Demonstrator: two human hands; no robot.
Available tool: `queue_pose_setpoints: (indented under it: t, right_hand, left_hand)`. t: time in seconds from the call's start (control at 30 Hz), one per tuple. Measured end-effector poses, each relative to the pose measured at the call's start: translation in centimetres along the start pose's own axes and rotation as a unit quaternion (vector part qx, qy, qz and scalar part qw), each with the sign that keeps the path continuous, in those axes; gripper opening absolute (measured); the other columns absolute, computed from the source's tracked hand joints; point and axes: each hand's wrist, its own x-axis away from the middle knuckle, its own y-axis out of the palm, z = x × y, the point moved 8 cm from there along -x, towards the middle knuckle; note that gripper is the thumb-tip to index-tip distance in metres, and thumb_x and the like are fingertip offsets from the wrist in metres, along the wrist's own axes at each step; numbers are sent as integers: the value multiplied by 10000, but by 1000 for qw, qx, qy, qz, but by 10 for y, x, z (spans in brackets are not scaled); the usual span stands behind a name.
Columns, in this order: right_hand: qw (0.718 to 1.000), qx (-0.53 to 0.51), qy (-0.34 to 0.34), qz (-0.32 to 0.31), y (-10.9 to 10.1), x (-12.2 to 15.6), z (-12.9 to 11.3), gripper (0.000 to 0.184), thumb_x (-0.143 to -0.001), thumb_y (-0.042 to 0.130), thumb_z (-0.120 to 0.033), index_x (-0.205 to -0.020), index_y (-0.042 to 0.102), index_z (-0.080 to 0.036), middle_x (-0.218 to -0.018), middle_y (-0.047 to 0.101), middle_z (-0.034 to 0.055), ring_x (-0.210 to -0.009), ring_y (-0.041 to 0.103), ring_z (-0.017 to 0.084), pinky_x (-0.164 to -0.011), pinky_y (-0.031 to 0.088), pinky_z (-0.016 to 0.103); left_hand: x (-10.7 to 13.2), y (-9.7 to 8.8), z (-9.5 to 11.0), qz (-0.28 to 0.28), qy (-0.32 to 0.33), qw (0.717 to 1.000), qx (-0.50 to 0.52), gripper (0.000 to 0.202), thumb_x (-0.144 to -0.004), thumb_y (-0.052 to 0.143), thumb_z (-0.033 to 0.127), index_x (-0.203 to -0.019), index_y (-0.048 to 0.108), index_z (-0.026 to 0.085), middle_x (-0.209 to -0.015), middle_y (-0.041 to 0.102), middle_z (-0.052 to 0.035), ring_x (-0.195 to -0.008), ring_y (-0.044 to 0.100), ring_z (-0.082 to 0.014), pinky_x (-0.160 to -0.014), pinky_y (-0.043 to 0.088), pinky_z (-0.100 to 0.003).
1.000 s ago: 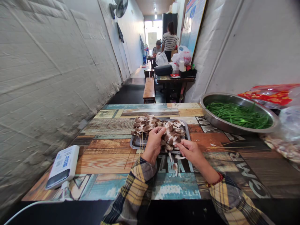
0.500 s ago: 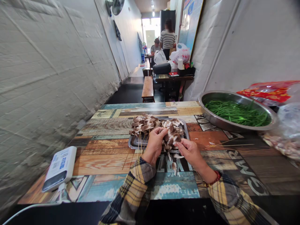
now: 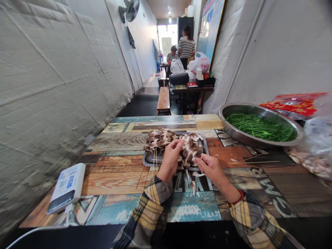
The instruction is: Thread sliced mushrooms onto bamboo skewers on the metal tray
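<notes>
A metal tray (image 3: pixel 150 158) on the patterned table holds a heap of brown and white mushroom pieces (image 3: pixel 190 147); several at its left are threaded on bamboo skewers (image 3: pixel 155 159). My left hand (image 3: pixel 169 161) rests at the tray's near edge, fingers curled into the mushrooms. My right hand (image 3: pixel 210 166) is beside it, fingers pinched on mushroom pieces at the pile's near side. A few loose pieces (image 3: pixel 192 185) lie on the table between my wrists. What exactly each hand grips is partly hidden.
A steel basin (image 3: pixel 233 130) of green chives stands at the right, with plastic bags (image 3: pixel 311 148) beyond and loose skewers (image 3: pixel 252 162) before it. A white device (image 3: pixel 67 185) with a cable lies near left. Two people are at a far table (image 3: pixel 193 89); a bench (image 3: pixel 164 98) stands ahead.
Both hands stay at the tray's near edge with only small finger movements in the mushrooms; the view shifted slightly.
</notes>
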Motion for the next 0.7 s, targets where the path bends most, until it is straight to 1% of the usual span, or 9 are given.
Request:
queue_pose_setpoints:
  t: [0.1,0.23,0.33,0.4,0.47,0.5,0.57,0.63,0.7]
  right_hand:
    - [1000,-16,6,24,-9,-2,0,407,-844,537,-531,-739,639,-151,-431,445,-56,-395,355,77,-411,277,207]
    - [994,-51,36,95,-30,-5,2,407,-812,566,-549,-744,625,-151,-443,420,-63,-390,322,72,-386,236,208]
    - [987,-78,52,132,-42,-5,6,397,-794,587,-547,-770,616,-152,-447,409,-72,-381,307,67,-373,212,204]
    - [984,-93,56,139,-46,-6,8,389,-786,599,-541,-798,615,-152,-450,407,-77,-377,303,66,-369,203,201]
    - [983,-103,56,140,-46,-6,8,388,-784,602,-535,-813,617,-148,-451,403,-79,-376,300,64,-368,200,200]
    - [983,-103,55,139,-46,-6,7,387,-783,603,-532,-807,617,-146,-449,401,-79,-378,299,63,-370,200,200]
    - [985,-95,52,134,-44,-7,5,384,-776,604,-532,-763,609,-148,-447,397,-77,-384,299,62,-376,202,204]
    - [988,-85,44,125,-42,-7,2,387,-769,601,-540,-706,587,-158,-447,395,-73,-391,301,63,-380,201,208]
    - [989,-81,38,120,-40,-8,1,397,-766,595,-551,-685,575,-163,-449,395,-71,-392,298,65,-380,194,212]
  left_hand:
    - [-4,-11,12,29,40,999,-8,310,-671,727,392,-850,668,146,-742,618,-9,-622,511,-85,-603,409,-208]
    - [-6,-21,21,53,78,993,-71,262,-704,691,372,-837,665,147,-709,622,-15,-588,498,-95,-578,380,-215]
    - [-7,-18,25,35,111,980,-161,186,-725,664,323,-802,685,156,-689,623,-20,-617,516,-123,-600,377,-229]
    - [-6,-13,28,13,144,961,-235,110,-717,664,263,-760,699,168,-697,626,-30,-659,533,-147,-639,384,-245]
    - [-4,-5,31,-11,192,927,-323,71,-722,651,206,-756,709,185,-734,624,-41,-700,542,-165,-684,390,-264]
    - [-2,0,32,-23,218,903,-370,93,-737,632,186,-782,713,193,-765,622,-49,-731,546,-176,-711,394,-278]
    - [3,12,33,-47,265,842,-467,179,-777,578,156,-885,712,207,-866,624,-71,-824,549,-203,-777,397,-316]
    - [9,21,30,-64,297,777,-551,267,-803,534,135,-998,693,224,-1005,619,-87,-939,530,-232,-846,386,-358]
    - [13,28,26,-75,308,728,-608,299,-814,523,135,-1048,677,240,-1109,603,-84,-1013,503,-247,-886,375,-384]
